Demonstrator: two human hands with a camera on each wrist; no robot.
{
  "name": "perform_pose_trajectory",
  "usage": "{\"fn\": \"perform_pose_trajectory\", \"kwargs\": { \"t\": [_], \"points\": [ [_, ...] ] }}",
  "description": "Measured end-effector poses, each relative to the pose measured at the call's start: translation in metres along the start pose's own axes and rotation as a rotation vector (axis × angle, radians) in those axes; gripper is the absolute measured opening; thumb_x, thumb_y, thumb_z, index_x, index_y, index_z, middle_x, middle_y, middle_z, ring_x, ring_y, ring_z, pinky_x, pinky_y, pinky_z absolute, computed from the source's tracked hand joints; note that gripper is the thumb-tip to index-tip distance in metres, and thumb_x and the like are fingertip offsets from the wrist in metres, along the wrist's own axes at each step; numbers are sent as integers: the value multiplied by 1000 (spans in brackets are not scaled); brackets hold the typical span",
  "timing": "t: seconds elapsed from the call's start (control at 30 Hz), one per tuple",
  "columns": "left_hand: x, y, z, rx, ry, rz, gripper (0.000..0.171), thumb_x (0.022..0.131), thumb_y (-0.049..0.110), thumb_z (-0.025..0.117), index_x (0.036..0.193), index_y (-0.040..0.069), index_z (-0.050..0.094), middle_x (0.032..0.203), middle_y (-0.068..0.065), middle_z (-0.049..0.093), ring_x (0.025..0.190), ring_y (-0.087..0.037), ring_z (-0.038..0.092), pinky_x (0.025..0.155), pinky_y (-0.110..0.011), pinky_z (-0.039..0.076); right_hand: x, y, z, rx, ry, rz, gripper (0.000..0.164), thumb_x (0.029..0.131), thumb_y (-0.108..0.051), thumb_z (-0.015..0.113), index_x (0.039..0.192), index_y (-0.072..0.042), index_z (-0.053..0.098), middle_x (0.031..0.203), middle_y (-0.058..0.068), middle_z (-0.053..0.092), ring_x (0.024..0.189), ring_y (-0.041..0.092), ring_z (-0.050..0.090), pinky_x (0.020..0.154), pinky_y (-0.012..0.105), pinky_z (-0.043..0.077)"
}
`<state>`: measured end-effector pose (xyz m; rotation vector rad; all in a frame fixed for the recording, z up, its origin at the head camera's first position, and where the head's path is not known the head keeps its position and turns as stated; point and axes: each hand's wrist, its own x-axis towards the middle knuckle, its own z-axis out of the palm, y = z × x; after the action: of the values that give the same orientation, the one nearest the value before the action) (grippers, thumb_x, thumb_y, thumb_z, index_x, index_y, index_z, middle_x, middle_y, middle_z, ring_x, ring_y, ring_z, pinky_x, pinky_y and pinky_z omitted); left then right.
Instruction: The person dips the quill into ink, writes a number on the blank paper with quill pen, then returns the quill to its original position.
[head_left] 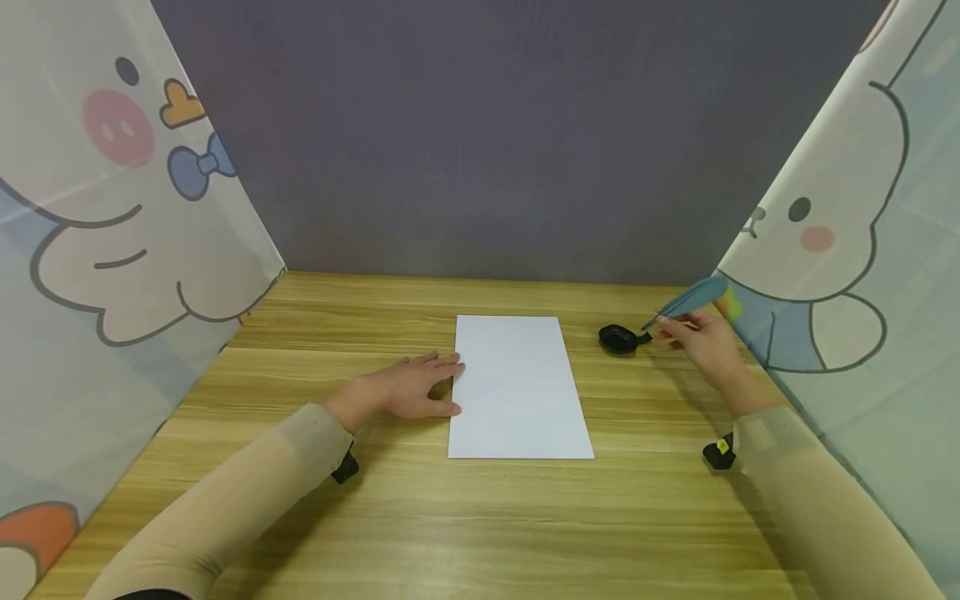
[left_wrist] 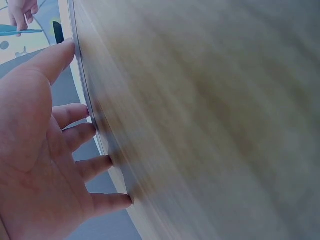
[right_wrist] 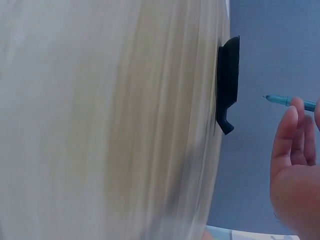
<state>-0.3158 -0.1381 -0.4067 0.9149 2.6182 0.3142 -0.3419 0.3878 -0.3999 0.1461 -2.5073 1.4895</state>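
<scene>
Soft light from above, hazy wrist views

In the head view, the table is lit brightly and fairly evenly, and the white sheet at the left hand is rendered almost without texture. Soft shadows are cast inward of both sleeves and below the right hand, so overhead light is suggested. Both wrist views are tinted bluish and veiled by haze. The table across from the left fingertips is badly blurred; near the right hand, its edge is visibly bowed.
</scene>
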Motion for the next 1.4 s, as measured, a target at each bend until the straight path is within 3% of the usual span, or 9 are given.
{"fn": "perform_pose_trajectory", "kwargs": {
  "t": [0.23, 0.33, 0.53, 0.7, 0.8, 0.93, 1.07, 1.17, 1.4],
  "points": [
    [0, 0, 0, -5, 2, -2, 88, 109, 65, 57, 177, 18, 27, 186, -5, 17, 172, -42, 13, 133, -75, 16, 2, 2, 4, 262, -36, -3, 37, 113, -23, 64, 142, 0, 63, 112, -20, 81, 98, -3, 78, 80, 18, 63],
    [1, -1, 0, -4, 1, -5, 88, 108, 65, 57, 177, 19, 27, 186, -4, 17, 172, -41, 13, 133, -75, 16, 2, 2, 7, 261, -30, -30, 30, 113, -22, 64, 137, -4, 64, 113, -22, 81, 99, -4, 77, 80, 17, 61],
    [1, -1, 1, 2, 3, -3, 88, 108, 66, 57, 176, 18, 28, 186, -5, 17, 172, -41, 13, 134, -74, 17, 3, 0, 15, 305, 6, -56, 28, 112, -15, 65, 136, 0, 60, 107, -18, 82, 95, 0, 76, 80, 15, 62],
    [0, -1, 1, -2, 3, 1, 88, 108, 66, 57, 176, 19, 28, 186, -5, 17, 172, -41, 13, 133, -75, 16, 5, -1, 19, 332, 28, -42, 26, 110, -6, 65, 135, -13, 62, 104, -18, 81, 91, -1, 75, 79, 15, 62],
    [1, -2, 1, -3, 5, 4, 88, 108, 66, 57, 176, 19, 28, 186, -4, 17, 172, -42, 14, 132, -76, 16, 5, -1, 20, 299, 45, -25, 20, 110, -7, 67, 127, -17, 69, 103, -23, 79, 92, -3, 75, 80, 14, 62],
    [2, -3, 1, -2, 5, 4, 88, 108, 66, 57, 177, 20, 28, 186, -4, 17, 172, -42, 14, 132, -77, 17, 6, -2, 22, 265, 59, 11, 12, 109, -12, 70, 117, -7, 78, 104, -28, 78, 93, -5, 75, 81, 14, 63],
    [2, -3, 1, -1, 4, 5, 88, 108, 66, 57, 177, 19, 27, 186, -4, 17, 172, -42, 14, 132, -76, 17, 7, -3, 23, 346, 51, 42, 27, 109, -9, 69, 126, 11, 72, 104, -24, 80, 91, -3, 77, 81, 16, 64],
    [1, -2, 0, 0, 0, 4, 87, 109, 65, 57, 177, 19, 27, 186, -4, 16, 172, -42, 13, 133, -76, 16, 8, -4, 24, 404, 42, 56, 33, 109, -6, 68, 131, 17, 67, 103, -18, 82, 90, -1, 78, 80, 16, 64],
    [1, -2, 0, -4, 1, 8, 87, 109, 65, 56, 177, 19, 26, 186, -5, 16, 172, -42, 13, 133, -76, 16, 11, -2, 28, 407, 24, 87, 17, 110, -6, 65, 122, -1, 75, 101, -15, 82, 89, -1, 77, 79, 17, 64]
  ]
}}
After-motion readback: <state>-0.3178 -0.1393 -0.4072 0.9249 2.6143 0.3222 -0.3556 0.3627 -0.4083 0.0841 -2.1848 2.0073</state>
